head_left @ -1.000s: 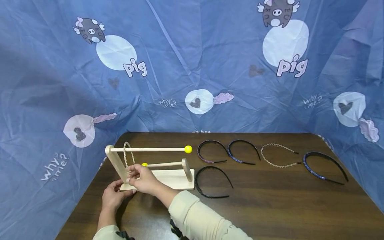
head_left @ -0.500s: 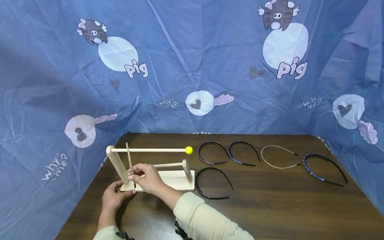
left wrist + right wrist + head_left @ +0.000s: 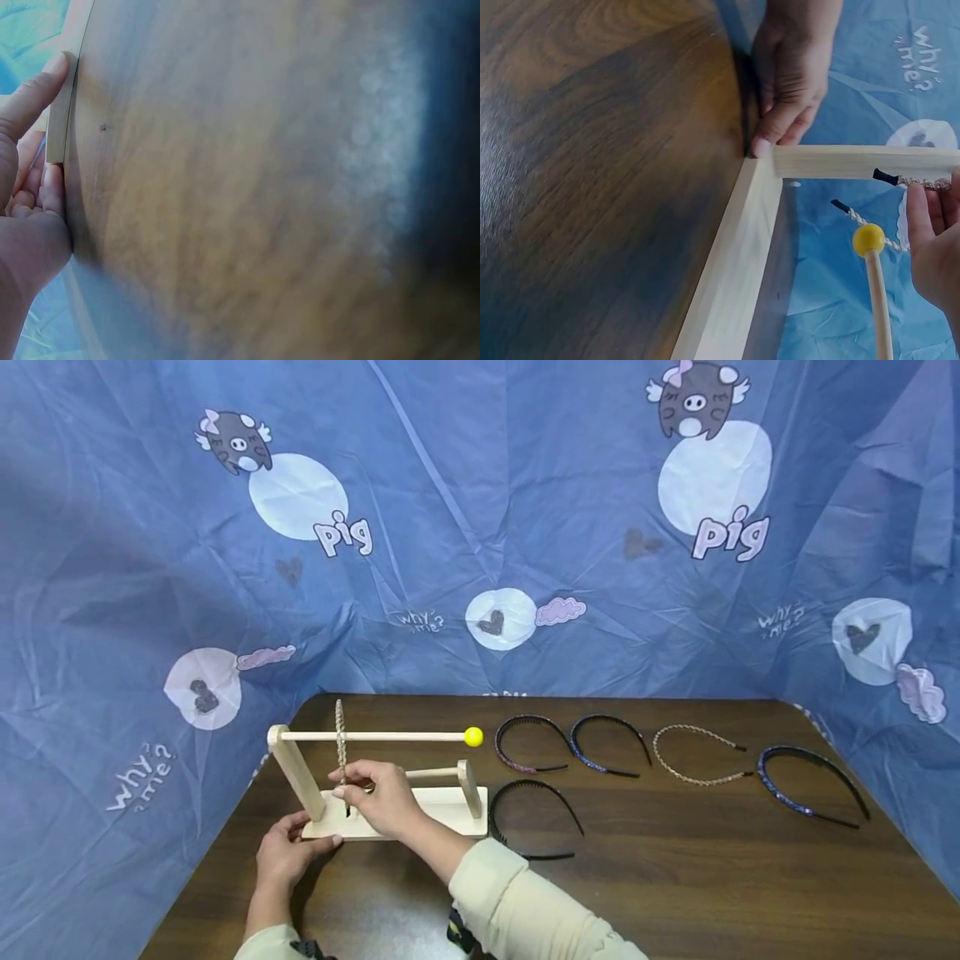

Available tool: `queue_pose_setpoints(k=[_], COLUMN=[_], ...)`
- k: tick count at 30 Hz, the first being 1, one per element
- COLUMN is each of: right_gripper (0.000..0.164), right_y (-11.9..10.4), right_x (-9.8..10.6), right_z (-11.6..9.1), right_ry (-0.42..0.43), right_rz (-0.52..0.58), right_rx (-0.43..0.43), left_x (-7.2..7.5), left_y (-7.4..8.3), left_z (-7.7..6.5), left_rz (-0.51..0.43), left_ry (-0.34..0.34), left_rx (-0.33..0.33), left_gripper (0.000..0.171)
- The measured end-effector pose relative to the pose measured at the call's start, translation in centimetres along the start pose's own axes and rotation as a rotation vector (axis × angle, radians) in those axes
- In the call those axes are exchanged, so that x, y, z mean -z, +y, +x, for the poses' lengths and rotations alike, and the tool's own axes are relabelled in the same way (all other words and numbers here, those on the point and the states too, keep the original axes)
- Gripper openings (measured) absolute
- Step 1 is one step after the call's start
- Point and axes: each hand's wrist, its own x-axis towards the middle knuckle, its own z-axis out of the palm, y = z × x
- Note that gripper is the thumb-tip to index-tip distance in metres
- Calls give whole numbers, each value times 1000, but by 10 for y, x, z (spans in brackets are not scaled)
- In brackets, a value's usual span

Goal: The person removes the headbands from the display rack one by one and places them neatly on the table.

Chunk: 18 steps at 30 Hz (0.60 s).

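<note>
A pale wooden stand (image 3: 442, 806) with two bars on a flat base occupies the left part of the table. Over its upper bar hangs a beige braided headband (image 3: 341, 747), seen nearly edge-on. My right hand (image 3: 388, 800) pinches the near leg of this headband above the base. In the right wrist view, the black-tipped headband end (image 3: 885, 177) sticks out by the fingers, and the other leg passes behind the yellow ball (image 3: 868, 238) of a bar. My left hand (image 3: 283, 860) grips the base's left corner; its thumb (image 3: 34, 97) lies on the front edge.
Right of the stand lie a black toothed headband (image 3: 532, 857), a dark reddish one (image 3: 517, 766), two blue ones (image 3: 588, 758) (image 3: 783, 797) and another beige braided headband (image 3: 686, 777). A blue printed cloth (image 3: 420, 527) hangs behind the table.
My right hand has slid the braided headband rightward along the upper bar, away from the left upright. The headband has turned more edge-on. My left hand stays at the base corner.
</note>
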Motion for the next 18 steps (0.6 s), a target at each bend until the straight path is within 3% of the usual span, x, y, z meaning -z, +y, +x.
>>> queue_pose_setpoints(k=[7,14,18], right_gripper=[14,11,10], right_y=[-8,-45,-52], right_x=[8,29,37], right_z=[-2,-9,-12], right_ry=[6,-16,-14], right_rz=[60,99,93], right_rx=[-10,14,46], left_x=[-1,-1,-1], left_y=[0,-2,-1], left_z=[0,0,0], left_rz=[-2,3,2], left_ry=[2,0,-5], left_rx=[25,43,37], left_gripper=[70,71,73])
